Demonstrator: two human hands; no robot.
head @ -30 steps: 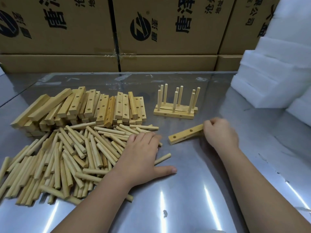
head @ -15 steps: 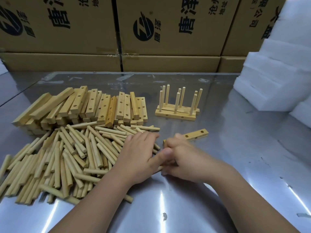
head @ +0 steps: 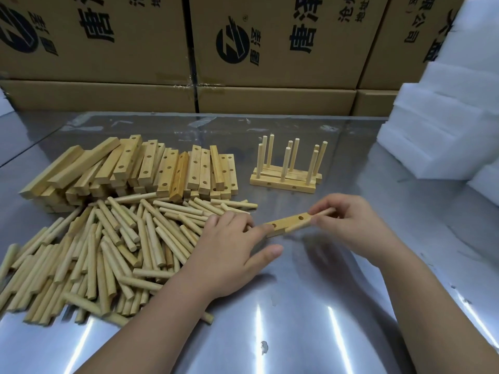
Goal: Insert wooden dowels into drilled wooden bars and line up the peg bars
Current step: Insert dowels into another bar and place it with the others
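Now that the right hand (head: 348, 225) has left the pile, it pinches a pale round wooden dowel (head: 328, 211) over the short drilled wooden bar (head: 289, 222) near the middle of the steel bench (head: 310, 306). The spread left hand (head: 232, 247) steadies the bar, so insertion seems next.

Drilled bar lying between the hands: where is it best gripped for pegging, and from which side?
Probably its left end, pinched across the plain long sides, coming in from the left. The drilled bar lies flat with holes facing up, so its top must stay uncovered, and the right hand holds a dowel over its right end. The left hand lies beside the free end.
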